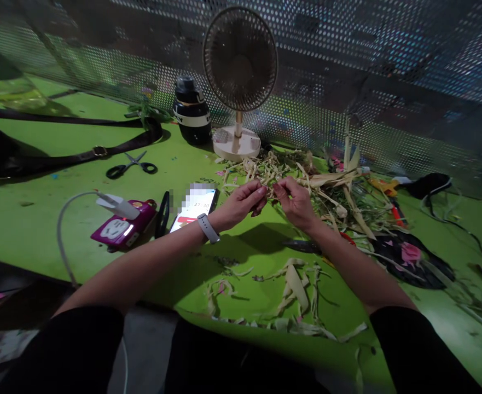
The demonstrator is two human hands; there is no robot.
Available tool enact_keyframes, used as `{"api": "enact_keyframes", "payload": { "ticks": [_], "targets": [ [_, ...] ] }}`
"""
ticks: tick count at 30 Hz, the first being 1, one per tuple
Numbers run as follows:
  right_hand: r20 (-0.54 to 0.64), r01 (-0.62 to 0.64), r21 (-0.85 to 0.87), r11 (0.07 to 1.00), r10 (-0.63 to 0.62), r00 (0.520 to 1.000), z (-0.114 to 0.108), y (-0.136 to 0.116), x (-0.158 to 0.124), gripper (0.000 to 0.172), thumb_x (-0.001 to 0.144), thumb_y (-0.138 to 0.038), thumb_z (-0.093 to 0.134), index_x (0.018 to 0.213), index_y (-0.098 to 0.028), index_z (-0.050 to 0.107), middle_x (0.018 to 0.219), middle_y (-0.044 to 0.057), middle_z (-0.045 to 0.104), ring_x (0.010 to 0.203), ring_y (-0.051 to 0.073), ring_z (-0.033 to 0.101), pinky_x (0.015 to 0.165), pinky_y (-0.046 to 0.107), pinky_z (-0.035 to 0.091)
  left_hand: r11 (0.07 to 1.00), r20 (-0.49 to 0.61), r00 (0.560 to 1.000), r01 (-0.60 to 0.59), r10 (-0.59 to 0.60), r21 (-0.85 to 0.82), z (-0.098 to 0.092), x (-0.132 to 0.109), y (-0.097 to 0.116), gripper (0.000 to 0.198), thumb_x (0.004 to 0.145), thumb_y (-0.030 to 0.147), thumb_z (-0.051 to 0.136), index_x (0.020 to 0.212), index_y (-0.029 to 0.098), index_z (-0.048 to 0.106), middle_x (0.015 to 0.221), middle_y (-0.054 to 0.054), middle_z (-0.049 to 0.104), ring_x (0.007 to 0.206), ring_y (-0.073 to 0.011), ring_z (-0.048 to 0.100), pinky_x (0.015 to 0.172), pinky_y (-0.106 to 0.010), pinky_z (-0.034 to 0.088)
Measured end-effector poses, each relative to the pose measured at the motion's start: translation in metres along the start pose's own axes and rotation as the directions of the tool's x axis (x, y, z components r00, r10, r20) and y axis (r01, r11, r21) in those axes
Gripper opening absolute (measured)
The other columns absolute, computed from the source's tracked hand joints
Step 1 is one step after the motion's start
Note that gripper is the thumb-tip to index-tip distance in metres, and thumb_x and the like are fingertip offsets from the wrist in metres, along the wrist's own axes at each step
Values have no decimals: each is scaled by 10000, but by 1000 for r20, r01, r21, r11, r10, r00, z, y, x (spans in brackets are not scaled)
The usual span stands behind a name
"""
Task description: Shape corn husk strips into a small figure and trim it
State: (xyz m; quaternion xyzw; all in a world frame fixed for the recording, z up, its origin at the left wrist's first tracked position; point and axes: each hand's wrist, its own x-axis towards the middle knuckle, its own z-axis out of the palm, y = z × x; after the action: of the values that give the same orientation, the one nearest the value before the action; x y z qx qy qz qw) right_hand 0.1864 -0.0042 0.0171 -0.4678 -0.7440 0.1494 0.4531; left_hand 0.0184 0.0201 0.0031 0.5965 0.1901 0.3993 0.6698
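Our left hand [244,201] and right hand [298,207] pinch, on what we cannot tell, so small, steady finger movements serve us best beside the dried plant scraps [329,179].

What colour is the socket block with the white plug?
The socket block is reddish purple, as the head view shows.

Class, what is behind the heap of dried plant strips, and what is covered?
Behind the left end of the heap stands a fan; a perforated screen rises beyond. The tabletop beneath it is mostly covered, and the left hand and right hand hide some strips.
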Motion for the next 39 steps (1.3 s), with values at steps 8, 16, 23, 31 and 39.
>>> {"api": "enact_keyframes", "payload": {
  "ticks": [8,16,23,31,39],
  "targets": [
    [32,-265,226,937,265,964,5,-1,-3,419,862,-617,490,709,-229,447,572,-46,441,486,105,453,473,246,398,1000,-25,1000,5,-5,-22,3,0,-3,400,824,500,614,708,188,392,556,82,397,457,-37,354,445,-185,294],
    [38,-170,154,973,166,985,6,-5,-5,355,889,-553,499,759,-223,494,634,-34,494,517,97,486,507,244,410,997,-21,999,41,-42,-62,1,0,-3,409,823,511,608,710,197,371,529,100,301,429,-34,269,417,-182,211],
    [95,-105,101,989,96,991,11,-5,-9,322,925,-515,456,779,-228,457,609,-43,501,506,107,554,528,249,420,998,-85,995,61,-61,6,-1,-1,-4,329,870,488,553,797,201,408,535,96,348,435,-46,309,412,-179,264],
    [52,-164,160,973,158,986,13,-1,-11,331,907,-525,482,767,-226,461,598,-53,474,456,92,515,472,238,399,999,-57,998,24,-22,24,1,0,-6,375,856,495,573,729,192,394,541,89,352,441,-37,331,423,-180,280],
    [71,-358,418,835,363,929,10,-3,-4,456,798,-665,545,711,-228,448,551,-54,499,422,97,494,409,242,450,998,-30,1000,0,-2,-63,-1,2,-5,394,810,494,640,720,185,412,523,96,362,426,-27,319,423,-175,260]
  ]
}}
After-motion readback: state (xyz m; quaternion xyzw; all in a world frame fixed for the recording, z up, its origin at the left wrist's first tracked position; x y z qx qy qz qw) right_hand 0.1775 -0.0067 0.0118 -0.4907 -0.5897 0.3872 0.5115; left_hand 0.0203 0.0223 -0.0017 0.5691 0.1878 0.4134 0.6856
